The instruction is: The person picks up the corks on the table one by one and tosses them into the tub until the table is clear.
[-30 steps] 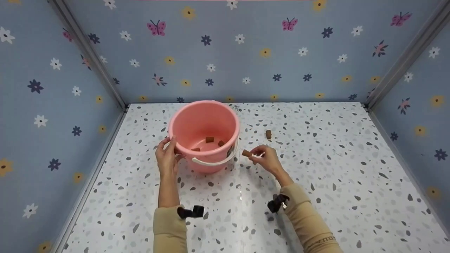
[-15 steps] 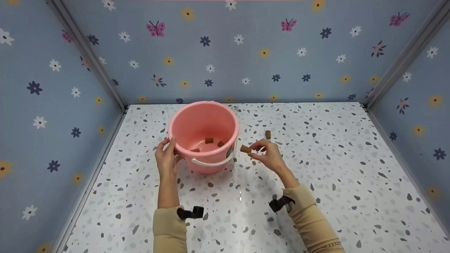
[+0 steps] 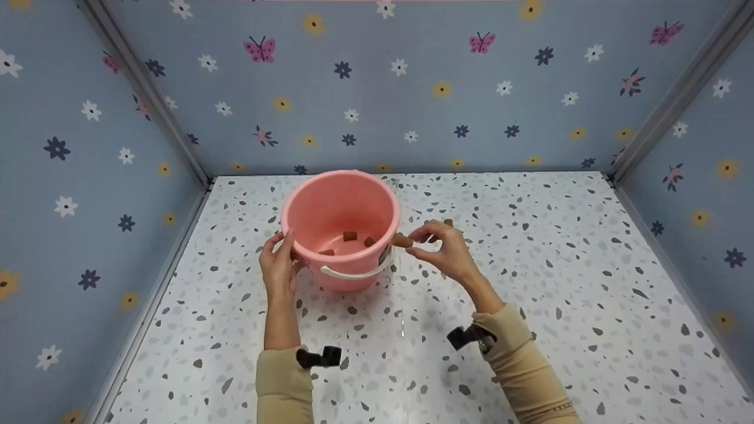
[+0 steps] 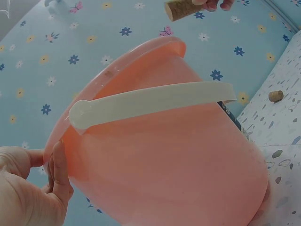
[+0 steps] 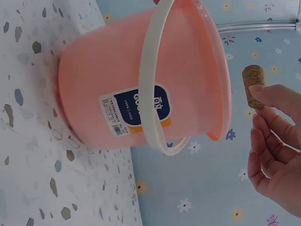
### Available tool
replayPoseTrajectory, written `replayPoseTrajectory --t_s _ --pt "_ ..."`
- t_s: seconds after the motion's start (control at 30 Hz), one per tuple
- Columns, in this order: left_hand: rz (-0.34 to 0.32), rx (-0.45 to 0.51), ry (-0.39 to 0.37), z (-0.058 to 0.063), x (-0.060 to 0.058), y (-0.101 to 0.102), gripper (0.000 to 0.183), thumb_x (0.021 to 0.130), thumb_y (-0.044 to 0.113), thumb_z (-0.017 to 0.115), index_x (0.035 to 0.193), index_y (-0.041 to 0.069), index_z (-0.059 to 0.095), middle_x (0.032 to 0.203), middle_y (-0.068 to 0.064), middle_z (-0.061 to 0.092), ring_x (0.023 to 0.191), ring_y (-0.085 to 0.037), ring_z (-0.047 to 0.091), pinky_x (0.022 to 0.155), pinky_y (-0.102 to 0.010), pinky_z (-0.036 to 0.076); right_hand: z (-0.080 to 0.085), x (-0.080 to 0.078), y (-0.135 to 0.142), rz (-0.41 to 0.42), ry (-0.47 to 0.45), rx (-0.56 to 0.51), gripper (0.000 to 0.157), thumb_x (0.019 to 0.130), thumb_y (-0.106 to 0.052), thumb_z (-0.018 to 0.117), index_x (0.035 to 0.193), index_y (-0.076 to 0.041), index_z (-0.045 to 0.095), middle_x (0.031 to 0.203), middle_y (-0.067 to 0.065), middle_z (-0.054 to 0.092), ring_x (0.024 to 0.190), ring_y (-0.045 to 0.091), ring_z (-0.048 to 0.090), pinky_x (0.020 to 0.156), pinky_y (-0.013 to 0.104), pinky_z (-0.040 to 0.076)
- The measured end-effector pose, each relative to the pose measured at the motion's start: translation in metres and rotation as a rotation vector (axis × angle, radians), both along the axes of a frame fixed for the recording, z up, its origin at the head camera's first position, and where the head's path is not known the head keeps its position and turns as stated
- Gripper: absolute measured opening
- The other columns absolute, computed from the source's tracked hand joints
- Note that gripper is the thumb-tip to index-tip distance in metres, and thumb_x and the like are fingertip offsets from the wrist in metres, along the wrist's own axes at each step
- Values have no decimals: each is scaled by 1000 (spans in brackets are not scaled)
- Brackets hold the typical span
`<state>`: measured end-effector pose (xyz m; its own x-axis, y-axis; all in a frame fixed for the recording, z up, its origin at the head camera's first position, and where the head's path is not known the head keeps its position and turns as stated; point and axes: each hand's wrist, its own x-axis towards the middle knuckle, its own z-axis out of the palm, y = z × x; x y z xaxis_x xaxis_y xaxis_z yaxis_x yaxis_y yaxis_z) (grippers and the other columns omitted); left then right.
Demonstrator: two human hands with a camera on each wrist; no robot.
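Observation:
A pink bucket [image 3: 347, 277] with a white handle [image 3: 353, 274] stands on the speckled table. My left hand [image 3: 279, 262] grips its rim at the near left, thumb and fingers on either side of the wall, as the left wrist view also shows. Between thumb and fingertips my right hand [image 3: 447, 250] pinches a cork [image 5: 254, 84], held just beyond the bucket's right rim and above it. Several corks, one of them this cork [image 3: 350, 235], lie on the bucket's floor. Another cork [image 4: 276, 96] lies on the table, mostly hidden behind the right hand in the head view.
The white speckled table [image 3: 559, 265] extends to both sides of the bucket. Blue flowered panels [image 3: 377, 88] enclose it at the back, left and right. In the right wrist view a printed label [image 5: 136, 110] shows on the bucket's side.
My right hand has lifted the cork and brought it left to the bucket's right rim. The left hand and the bucket have stayed in place.

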<state>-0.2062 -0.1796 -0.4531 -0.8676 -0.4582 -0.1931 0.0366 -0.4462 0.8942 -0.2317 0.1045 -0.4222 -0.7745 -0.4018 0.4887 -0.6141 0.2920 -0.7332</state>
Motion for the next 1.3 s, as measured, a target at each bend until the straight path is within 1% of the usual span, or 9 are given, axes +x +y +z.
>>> replayPoseTrajectory --t_s 0.13,0.37,0.63,0.83,1.03,1.07,1.13,1.17,1.3 --pt "19 2 -2 -4 -4 0 30 88 17 57 110 2 44 69 -2 59 49 -10 50 42 -21 46 25 9 -9 14 21 0 15 71 4 71 84 7 63 80 18 61 75 34 54 66 39 46" --pt "48 -25 38 -24 -14 -3 43 82 26 65 112 1 47 79 -11 60 51 -11 52 43 -21 47 40 7 -22 43 46 1 17 71 3 71 85 7 63 81 19 61 76 33 55 67 39 46" --pt "5 20 -14 -9 -7 0 33 87 22 58 111 3 45 72 -4 61 50 -10 51 44 -22 48 21 -22 -36 57 55 5 17 73 -7 72 85 0 64 82 8 60 76 23 56 68 30 47" --pt "5 -3 -22 -84 -45 -32 53 73 40 70 114 12 50 91 -14 63 56 -13 57 49 -31 53 23 -30 -53 66 65 51 18 74 -8 72 87 0 64 83 8 60 76 19 55 68 33 48" --pt "3 18 3 -99 -54 -41 49 79 32 67 117 8 48 92 -16 63 58 -18 58 49 -33 52 28 -36 -67 52 61 85 18 74 -9 71 88 0 64 84 7 60 76 16 55 69 22 46" --pt "8 3 9 -105 -57 -42 49 78 34 67 117 9 49 91 -15 63 59 -18 58 48 -33 52 29 -37 -69 46 57 92 18 74 -9 71 88 0 64 84 7 60 76 16 55 69 21 46" --pt "46 -70 6 -137 -75 -49 57 72 44 69 117 15 49 95 -13 63 61 -17 58 49 -33 53 28 -39 -73 34 51 109 18 75 -10 71 88 0 64 84 7 60 76 15 55 69 18 45" --pt "55 -84 17 -144 -79 -51 58 71 46 69 117 16 50 95 -13 63 61 -16 58 49 -32 52 28 -40 -74 29 46 115 18 75 -10 71 88 0 64 84 7 60 76 15 54 69 18 45" --pt "68 -91 54 -158 -85 -54 58 71 47 69 116 16 50 97 -14 63 61 -17 58 50 -33 52 26 -45 -79 18 27 134 18 75 -10 70 88 0 64 83 7 60 76 16 54 68 18 45"
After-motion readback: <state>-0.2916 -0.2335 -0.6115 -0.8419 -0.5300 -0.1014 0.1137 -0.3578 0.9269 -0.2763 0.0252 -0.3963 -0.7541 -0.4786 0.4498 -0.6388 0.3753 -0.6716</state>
